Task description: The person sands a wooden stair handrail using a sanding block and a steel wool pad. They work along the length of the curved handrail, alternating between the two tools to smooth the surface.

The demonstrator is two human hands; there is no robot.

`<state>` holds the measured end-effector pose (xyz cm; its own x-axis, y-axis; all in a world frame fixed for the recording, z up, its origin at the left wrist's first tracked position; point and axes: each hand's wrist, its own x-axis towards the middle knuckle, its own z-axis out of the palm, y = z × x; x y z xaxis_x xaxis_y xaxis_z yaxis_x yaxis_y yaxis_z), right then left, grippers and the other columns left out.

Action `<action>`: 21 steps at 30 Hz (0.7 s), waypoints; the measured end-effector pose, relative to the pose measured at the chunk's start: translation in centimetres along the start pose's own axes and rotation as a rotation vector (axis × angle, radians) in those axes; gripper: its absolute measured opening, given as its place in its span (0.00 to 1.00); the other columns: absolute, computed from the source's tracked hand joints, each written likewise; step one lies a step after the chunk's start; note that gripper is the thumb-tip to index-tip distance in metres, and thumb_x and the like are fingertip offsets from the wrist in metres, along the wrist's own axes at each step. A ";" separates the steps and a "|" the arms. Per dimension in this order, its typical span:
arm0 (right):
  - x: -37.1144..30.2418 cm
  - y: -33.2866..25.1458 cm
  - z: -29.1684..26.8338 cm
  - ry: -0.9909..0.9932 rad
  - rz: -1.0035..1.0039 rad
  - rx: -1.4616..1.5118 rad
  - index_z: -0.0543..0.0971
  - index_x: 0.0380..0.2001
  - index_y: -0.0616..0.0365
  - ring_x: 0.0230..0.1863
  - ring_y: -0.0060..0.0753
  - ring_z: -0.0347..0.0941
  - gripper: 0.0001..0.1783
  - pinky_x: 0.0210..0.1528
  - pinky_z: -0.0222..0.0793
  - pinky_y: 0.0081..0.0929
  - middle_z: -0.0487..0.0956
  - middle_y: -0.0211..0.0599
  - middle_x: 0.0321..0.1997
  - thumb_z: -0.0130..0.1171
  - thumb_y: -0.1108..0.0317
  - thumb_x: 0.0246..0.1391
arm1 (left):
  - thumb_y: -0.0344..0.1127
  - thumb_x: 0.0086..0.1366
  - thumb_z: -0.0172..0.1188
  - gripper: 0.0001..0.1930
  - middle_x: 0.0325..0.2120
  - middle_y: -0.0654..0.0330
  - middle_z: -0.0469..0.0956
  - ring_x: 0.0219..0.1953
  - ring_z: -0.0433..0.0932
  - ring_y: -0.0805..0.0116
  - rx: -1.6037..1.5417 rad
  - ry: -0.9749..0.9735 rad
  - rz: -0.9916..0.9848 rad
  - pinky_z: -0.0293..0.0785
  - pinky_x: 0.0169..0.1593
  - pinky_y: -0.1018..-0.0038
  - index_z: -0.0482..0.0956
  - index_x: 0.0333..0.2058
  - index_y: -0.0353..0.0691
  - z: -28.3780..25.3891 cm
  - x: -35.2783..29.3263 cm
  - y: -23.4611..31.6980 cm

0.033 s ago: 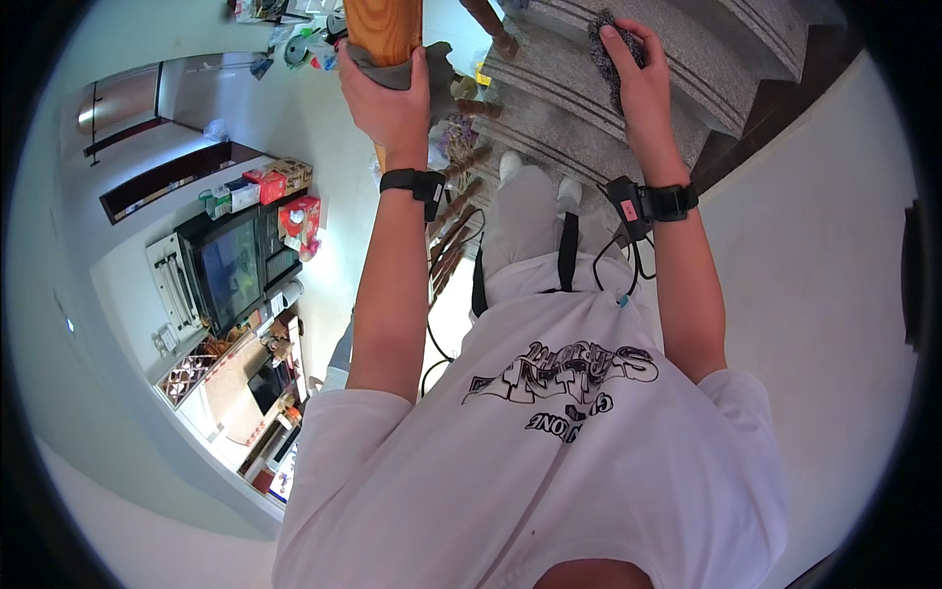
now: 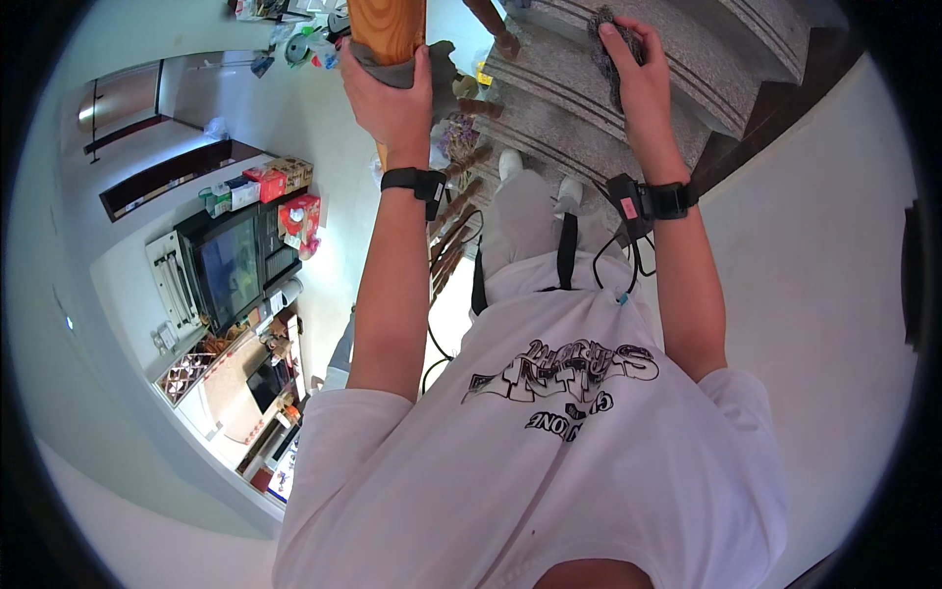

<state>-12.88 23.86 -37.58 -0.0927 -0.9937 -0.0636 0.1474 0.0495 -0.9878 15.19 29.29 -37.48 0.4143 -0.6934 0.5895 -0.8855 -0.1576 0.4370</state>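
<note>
Evidently I'm standing on grey stone stairs (image 2: 579, 110), with a wooden handrail (image 2: 389, 25) running along my left. My hands are working well apart: the left hand (image 2: 392, 116) is clasping a grey cloth (image 2: 391, 74) against the handrail, while the right hand (image 2: 645, 86) is holding a dark fuzzy pad (image 2: 603, 51) away from it, over the stairs. I'm judging the work as under way, the cloth covering one stretch; which parts are finished or remaining isn't showing.

Bright glow at left, dimmer stairs (image 2: 559, 79), black-rimmed fisheye distortion
</note>
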 end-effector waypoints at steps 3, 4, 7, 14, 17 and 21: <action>0.4 -0.8 1.5 -0.043 0.019 -0.027 0.79 0.55 0.54 0.49 0.19 0.70 0.22 0.52 0.65 0.17 0.76 0.28 0.50 0.68 0.56 0.63 | 0.56 0.53 0.76 0.49 0.58 0.45 0.74 0.59 0.73 0.42 -0.005 -0.016 -0.024 0.72 0.60 0.53 0.63 0.67 0.37 -0.2 0.2 -0.2; 0.5 -0.7 2.0 -0.044 -0.001 -0.018 0.79 0.54 0.55 0.47 0.19 0.71 0.22 0.50 0.66 0.18 0.77 0.29 0.48 0.69 0.55 0.62 | 0.56 0.53 0.76 0.49 0.58 0.45 0.74 0.59 0.73 0.42 -0.007 -0.029 -0.035 0.72 0.59 0.53 0.63 0.67 0.38 -0.3 0.2 -0.1; 0.4 -0.2 3.3 -0.044 -0.038 0.000 0.79 0.50 0.56 0.43 0.19 0.73 0.23 0.47 0.70 0.20 0.79 0.29 0.44 0.71 0.53 0.60 | 0.56 0.52 0.76 0.50 0.56 0.45 0.75 0.58 0.74 0.42 -0.043 -0.062 -0.049 0.72 0.59 0.53 0.63 0.67 0.39 -0.7 0.3 0.1; -0.7 -0.1 6.5 -0.003 -0.052 -0.004 0.79 0.50 0.55 0.41 0.19 0.74 0.23 0.44 0.71 0.21 0.80 0.28 0.42 0.72 0.53 0.59 | 0.50 0.51 0.78 0.52 0.61 0.42 0.73 0.61 0.75 0.41 -0.262 -0.275 -0.080 0.73 0.61 0.57 0.60 0.68 0.37 -2.1 1.7 -0.8; -1.6 -1.0 7.7 0.060 -0.073 -0.019 0.79 0.50 0.55 0.41 0.19 0.74 0.24 0.44 0.71 0.21 0.80 0.28 0.41 0.72 0.53 0.59 | 0.47 0.50 0.79 0.53 0.63 0.41 0.72 0.62 0.74 0.41 -0.388 -0.377 -0.056 0.72 0.63 0.57 0.58 0.70 0.36 -2.5 2.1 -2.0; -2.5 -1.3 8.7 0.136 -0.062 -0.037 0.79 0.50 0.56 0.41 0.19 0.74 0.24 0.44 0.72 0.21 0.80 0.29 0.40 0.73 0.53 0.58 | 0.44 0.51 0.80 0.55 0.64 0.39 0.70 0.65 0.72 0.42 -0.533 -0.456 -0.012 0.70 0.65 0.58 0.55 0.72 0.36 -2.8 2.1 -3.6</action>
<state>-4.25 25.43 -34.90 -0.2335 -0.9722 -0.0190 0.1012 -0.0049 -0.9949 19.83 30.40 -35.95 0.1907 -0.9381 0.2893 -0.6093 0.1180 0.7841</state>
